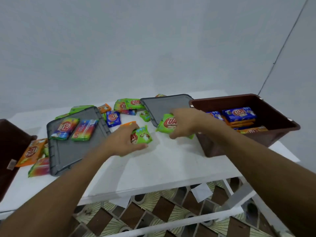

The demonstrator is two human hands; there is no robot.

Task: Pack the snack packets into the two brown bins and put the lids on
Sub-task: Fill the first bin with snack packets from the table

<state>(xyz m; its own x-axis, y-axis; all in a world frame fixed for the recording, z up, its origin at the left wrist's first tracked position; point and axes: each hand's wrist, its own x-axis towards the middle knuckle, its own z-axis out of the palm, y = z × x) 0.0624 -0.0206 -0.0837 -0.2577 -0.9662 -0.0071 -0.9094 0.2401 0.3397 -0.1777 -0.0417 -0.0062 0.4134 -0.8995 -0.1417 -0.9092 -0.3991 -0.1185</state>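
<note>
**Packing stage, head view.** The left grip (124, 142) is clenched on the left green packet (143, 136), fingers curled over its top edge and thumb beneath, low over the white counter (171, 166). An orange packet (128, 124) lies just behind the knuckles; whether it is also held cannot be told. The right grip (183, 124) grasps the right green packet (166, 124) at the near corner of the right lid (167, 103), just beside the right brown bin (273, 115).

That bin is open and partly filled: blue packets (238, 114) lie on orange ones toward its far side, and the nearer part is hidden by the arm and front wall. The left brown bin (10, 144) shows only as a dark wall at the frame's edge, and its contents are hidden. The left lid (68, 154) lies flat and carries 2 rainbow packets (65, 128). More packets lie scattered beyond and beside both lids.

**Step in hand, as judged:** gathering, 1 packet per grip. Both lids are off and many packets are loose, so the task appears to be near its middle.

**Next move, as judged:** carry both green packets rightward over the rim of the right brown bin and lay them flat beside the stacked ones, so that the lid can later seat. The right grip has the shorter path, while the left must cross the counter. The 2 rainbow packets need clearing before the left lid can be lifted.
</note>
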